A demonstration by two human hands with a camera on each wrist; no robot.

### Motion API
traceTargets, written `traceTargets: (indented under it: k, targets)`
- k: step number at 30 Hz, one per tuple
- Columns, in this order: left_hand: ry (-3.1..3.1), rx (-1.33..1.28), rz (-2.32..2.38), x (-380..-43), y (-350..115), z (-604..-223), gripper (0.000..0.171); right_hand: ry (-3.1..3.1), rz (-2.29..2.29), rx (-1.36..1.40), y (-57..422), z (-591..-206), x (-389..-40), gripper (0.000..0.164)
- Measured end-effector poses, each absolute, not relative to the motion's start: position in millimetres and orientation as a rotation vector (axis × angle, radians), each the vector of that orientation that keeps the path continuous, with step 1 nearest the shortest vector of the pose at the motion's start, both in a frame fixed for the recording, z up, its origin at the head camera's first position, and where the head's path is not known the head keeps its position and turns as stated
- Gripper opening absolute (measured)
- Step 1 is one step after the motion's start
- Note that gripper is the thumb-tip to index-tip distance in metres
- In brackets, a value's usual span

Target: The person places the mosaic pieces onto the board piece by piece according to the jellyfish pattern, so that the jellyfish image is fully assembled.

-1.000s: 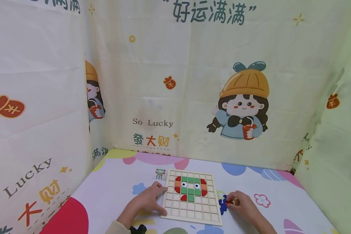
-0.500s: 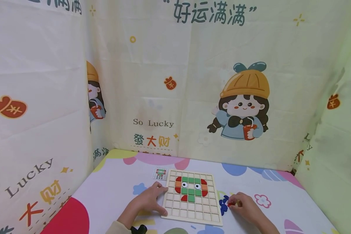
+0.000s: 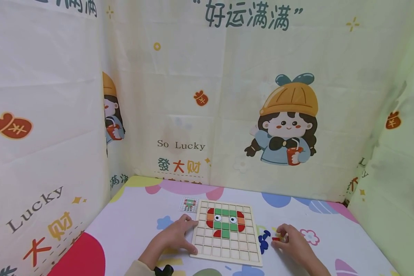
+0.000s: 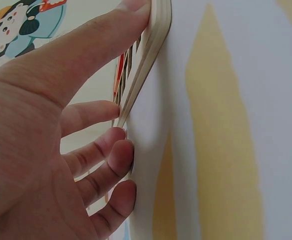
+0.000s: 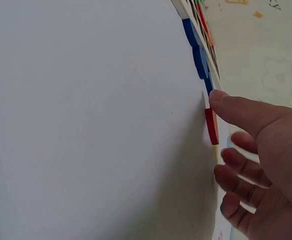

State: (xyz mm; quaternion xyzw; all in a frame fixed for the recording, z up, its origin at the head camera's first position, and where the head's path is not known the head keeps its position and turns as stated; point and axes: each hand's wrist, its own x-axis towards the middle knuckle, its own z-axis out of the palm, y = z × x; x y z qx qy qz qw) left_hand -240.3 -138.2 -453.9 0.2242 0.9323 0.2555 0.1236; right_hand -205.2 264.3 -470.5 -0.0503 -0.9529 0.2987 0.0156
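Note:
A wooden grid board (image 3: 220, 251) lies on the table, with red, green and orange tiles and two eye tiles set in it. My left hand (image 3: 175, 234) rests at its left edge, thumb on the near corner and index fingertip farther up; the left wrist view shows the other fingers loosely bent. Right of the board, my right hand (image 3: 291, 241) is over a red piece (image 3: 276, 239) lying on the table, thumb and fingers apart. In the right wrist view the thumb tip is right by the red piece (image 5: 211, 126). Several dark blue pieces (image 3: 263, 245) lie between board and hand.
A small pattern card (image 3: 188, 204) with a gridded figure lies at the board's upper left corner. Printed cloth walls (image 3: 234, 168) stand behind and at both sides. A black object (image 3: 163, 270) shows by the left wrist.
My right hand's thumb and fingers have spread apart, and the red piece now shows between them, slightly farther right than before. My left hand and the board stay in place.

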Motion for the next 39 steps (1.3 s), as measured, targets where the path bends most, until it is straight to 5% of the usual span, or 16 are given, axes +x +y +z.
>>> traceTargets:
  k: [6,14,39]
  targets:
    - [2.721,0.668,0.747,-241,-138,-455,0.092,-3.003,0.887,-0.149,263,-470,-208,0.016]
    - [2.722,0.671,0.749,-242,-138,-456,0.092,-3.020,0.888,-0.137,263,-473,-209,0.027]
    - [2.716,0.665,0.752,-241,-138,-453,0.091,-2.917,0.959,0.036,219,-471,-214,0.017]
